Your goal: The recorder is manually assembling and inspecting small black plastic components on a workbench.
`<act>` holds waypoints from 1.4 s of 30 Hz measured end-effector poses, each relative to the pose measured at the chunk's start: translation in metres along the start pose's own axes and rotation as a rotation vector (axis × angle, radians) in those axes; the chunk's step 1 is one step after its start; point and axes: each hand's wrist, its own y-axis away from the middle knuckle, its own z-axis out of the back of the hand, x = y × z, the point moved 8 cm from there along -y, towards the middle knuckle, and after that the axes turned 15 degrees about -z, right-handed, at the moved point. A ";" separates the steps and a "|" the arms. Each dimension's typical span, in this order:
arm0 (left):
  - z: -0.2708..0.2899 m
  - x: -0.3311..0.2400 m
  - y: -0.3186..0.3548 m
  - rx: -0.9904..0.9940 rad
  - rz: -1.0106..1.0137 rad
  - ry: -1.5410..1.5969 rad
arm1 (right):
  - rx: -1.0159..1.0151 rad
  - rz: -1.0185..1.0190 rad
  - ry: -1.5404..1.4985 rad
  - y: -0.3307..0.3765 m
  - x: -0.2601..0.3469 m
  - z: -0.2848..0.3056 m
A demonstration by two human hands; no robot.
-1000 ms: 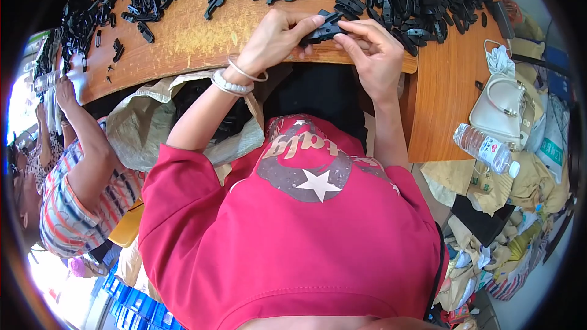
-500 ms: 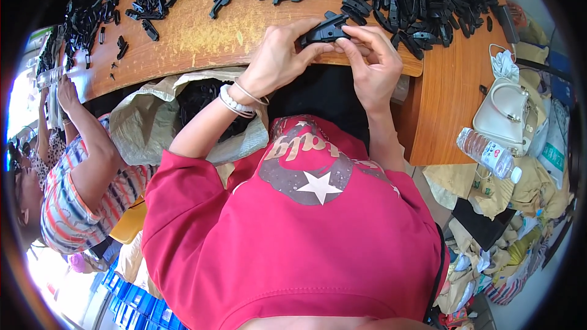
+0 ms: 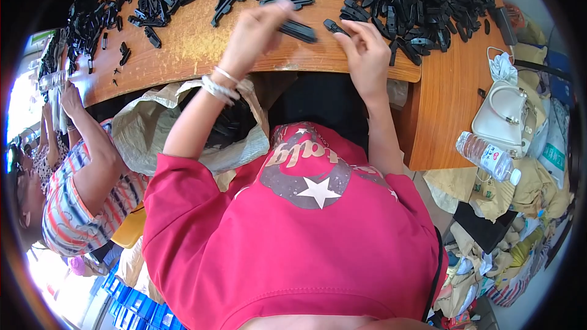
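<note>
Over the wooden table (image 3: 202, 36) my left hand (image 3: 254, 36), smeared by motion, has a long black plastic piece (image 3: 298, 31) at its fingers. My right hand (image 3: 368, 55) pinches a smaller black plastic piece (image 3: 334, 27) between thumb and fingers. A short gap separates the two pieces. Just beyond my right hand spreads a large heap of black plastic parts (image 3: 422, 0). More loose black parts (image 3: 293, 1) lie past my left hand. What exactly the pieces are I cannot tell.
An open woven sack (image 3: 143, 125) with black parts inside stands below the table edge at left. Another person (image 3: 92, 189) works farther left. A white handbag (image 3: 501, 116), a plastic bottle (image 3: 489, 156) and crumpled bags lie at right.
Both hands were together on one black part. They have come apart, my left hand moving left and away from me, and a black piece now shows at each hand.
</note>
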 end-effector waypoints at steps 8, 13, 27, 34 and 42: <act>0.022 0.035 -0.060 0.117 -0.088 -0.345 | 0.011 0.021 0.471 -0.005 -0.017 -0.021; -0.004 0.015 -0.048 0.173 -0.597 -0.922 | -0.089 0.216 0.505 0.000 0.000 -0.021; -0.041 -0.018 -0.003 0.358 -0.134 -0.200 | 0.094 -0.024 -0.324 0.007 0.022 0.001; -0.037 -0.036 0.008 0.290 -0.449 -0.475 | 0.409 -0.261 -0.499 0.002 0.002 -0.012; -0.040 -0.027 0.010 0.322 -0.368 -0.456 | 0.196 -0.179 -0.420 0.009 -0.004 -0.009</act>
